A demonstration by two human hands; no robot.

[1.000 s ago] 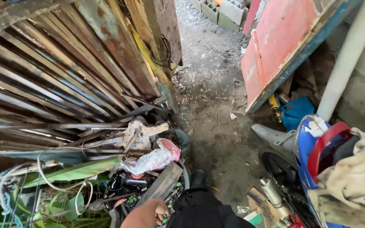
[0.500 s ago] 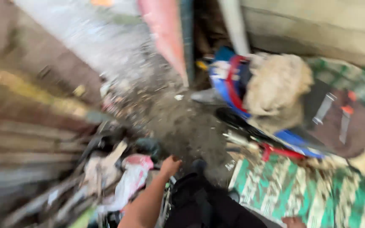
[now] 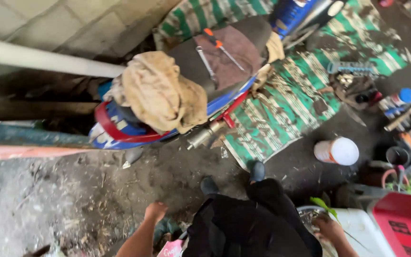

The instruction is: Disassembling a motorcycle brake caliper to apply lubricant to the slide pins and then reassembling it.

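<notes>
Person standing beside a parked motorcycle (image 3: pixel 205 81), both hands low at the sides.
Left hand (image 3: pixel 155 211) is hanging loosely curled, empty, over the dirt ground (image 3: pixel 72 190); right hand (image 3: pixel 329 228) is resting on a metal basin (image 3: pixel 305 212), finger state unclear; a steadier footing seems advisable.

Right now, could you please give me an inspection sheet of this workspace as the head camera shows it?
Surface: bare dirt ground, strewn with debris; a green striped mat lies under the motorcycle.
Job's things: left hand hangs empty above the ground; right hand sits at a metal bowl on a white box.
Clutter: white lidded tub, red crate, small tools and bottles at the right.
Grippers: both hands bare, neither seen gripping anything.
Cables: nothing seen.
Surroundings: blue motorcycle with a tan cloth, a screwdriver on its seat; block wall; white pipe.
</notes>
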